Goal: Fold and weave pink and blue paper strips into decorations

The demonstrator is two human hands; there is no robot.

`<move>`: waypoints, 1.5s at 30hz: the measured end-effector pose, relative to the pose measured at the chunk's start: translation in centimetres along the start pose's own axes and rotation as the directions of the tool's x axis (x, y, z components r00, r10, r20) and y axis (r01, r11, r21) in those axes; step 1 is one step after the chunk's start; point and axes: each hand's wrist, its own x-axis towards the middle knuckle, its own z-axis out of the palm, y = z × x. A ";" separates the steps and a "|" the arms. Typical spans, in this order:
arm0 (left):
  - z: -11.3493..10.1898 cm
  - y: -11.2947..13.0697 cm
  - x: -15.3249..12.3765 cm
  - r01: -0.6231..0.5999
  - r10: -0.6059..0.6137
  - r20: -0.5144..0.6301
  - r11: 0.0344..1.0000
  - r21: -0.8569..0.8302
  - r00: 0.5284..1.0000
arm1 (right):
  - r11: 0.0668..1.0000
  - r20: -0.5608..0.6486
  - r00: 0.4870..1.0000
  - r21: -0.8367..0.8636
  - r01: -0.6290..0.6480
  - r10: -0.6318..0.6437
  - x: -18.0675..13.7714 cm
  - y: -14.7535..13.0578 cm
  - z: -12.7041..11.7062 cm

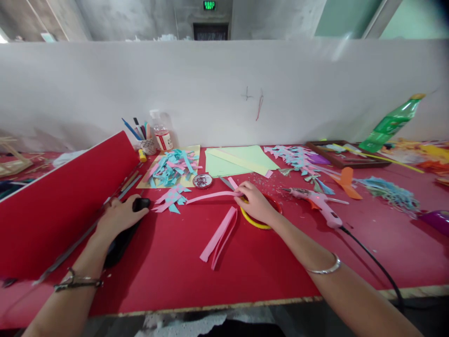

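My left hand point(121, 216) is curled over a long black object point(121, 245), its rounded end showing between thumb and index finger; I cannot make out its kind. With my right hand point(253, 202) I pinch one end of a pink paper strip point(210, 194), which stretches leftward over the table. Beneath that hand lie scissors with red and yellow handles point(258, 225), partly hidden. A folded pink strip point(219, 236) rests just in front. Left of the held strip is a small cluster of pink and blue paper pieces point(172, 198).
A pink glue gun point(317, 202) with a black cord lies right. A red board point(66, 206) leans at left. Behind are a paper-scrap pile point(173, 166), green sheets point(235, 164), a round tin point(202, 181), a pen cup point(147, 146) and a tilted green bottle point(391, 122).
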 end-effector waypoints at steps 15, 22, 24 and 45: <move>-2.3 12.9 -4.6 -0.856 0.746 -0.428 0.488 -0.169 0.510 | 0.970 0.016 0.974 0.089 0.224 -0.226 -0.6 -3.0 -0.5; 0.2 13.0 -4.3 -0.863 0.766 -0.403 0.405 -0.301 0.501 | 0.973 0.003 0.985 0.156 0.170 -0.173 -0.8 -3.7 -0.8; 0.1 12.9 -4.8 -0.878 0.765 -0.437 0.373 -0.299 0.474 | 0.972 -0.003 0.989 0.181 0.148 -0.150 -0.9 -4.1 -0.7; 0.6 13.0 -4.6 -0.849 0.766 -0.406 0.339 -0.405 0.499 | 0.946 0.073 0.993 0.318 0.069 -0.097 -0.8 -4.0 -0.5</move>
